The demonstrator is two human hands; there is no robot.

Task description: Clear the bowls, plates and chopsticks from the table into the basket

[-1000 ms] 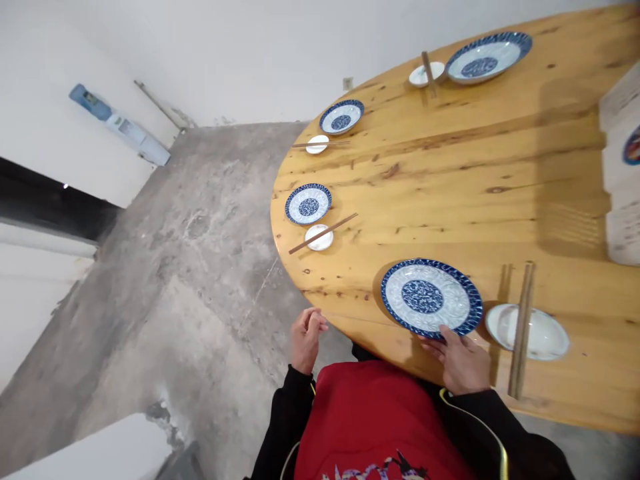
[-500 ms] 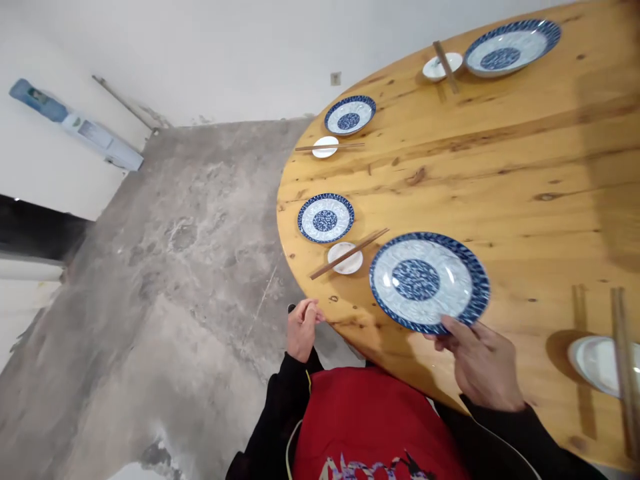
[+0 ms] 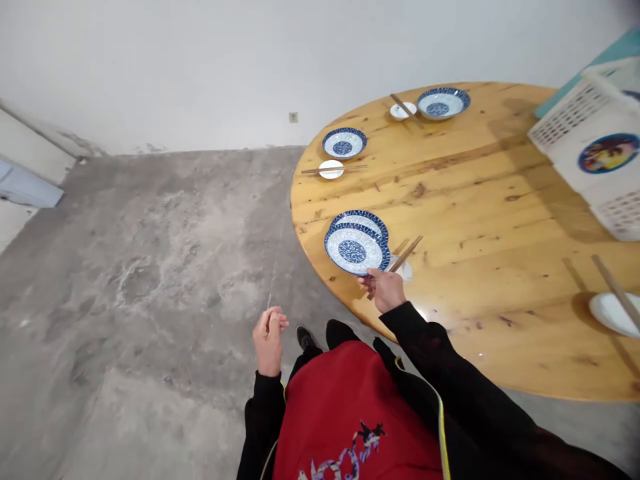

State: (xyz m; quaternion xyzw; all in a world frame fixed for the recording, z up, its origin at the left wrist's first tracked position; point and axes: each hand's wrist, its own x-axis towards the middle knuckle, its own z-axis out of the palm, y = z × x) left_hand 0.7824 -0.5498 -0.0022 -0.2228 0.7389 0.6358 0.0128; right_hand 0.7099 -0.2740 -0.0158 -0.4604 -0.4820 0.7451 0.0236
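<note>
My right hand (image 3: 386, 289) grips the near rim of a blue-and-white patterned plate (image 3: 354, 250), held just over a second matching plate (image 3: 364, 221) that lies on the round wooden table (image 3: 480, 220) near its left edge. A small white saucer (image 3: 404, 270) with brown chopsticks (image 3: 409, 251) across it sits just right of my hand. My left hand (image 3: 269, 340) hangs beside my body over the concrete floor, fingers loosely curled, with nothing seen in it.
Farther along the table's edge stand two more place settings, each a patterned plate (image 3: 344, 143) (image 3: 443, 103) with a saucer and chopsticks. A white basket (image 3: 595, 150) stands at the right. Another saucer (image 3: 614, 312) with chopsticks lies near the front right.
My right hand lifted the plate from its place beside the right-hand saucer and carried it left, over the neighbouring plate. The camera view swung and pulled back.
</note>
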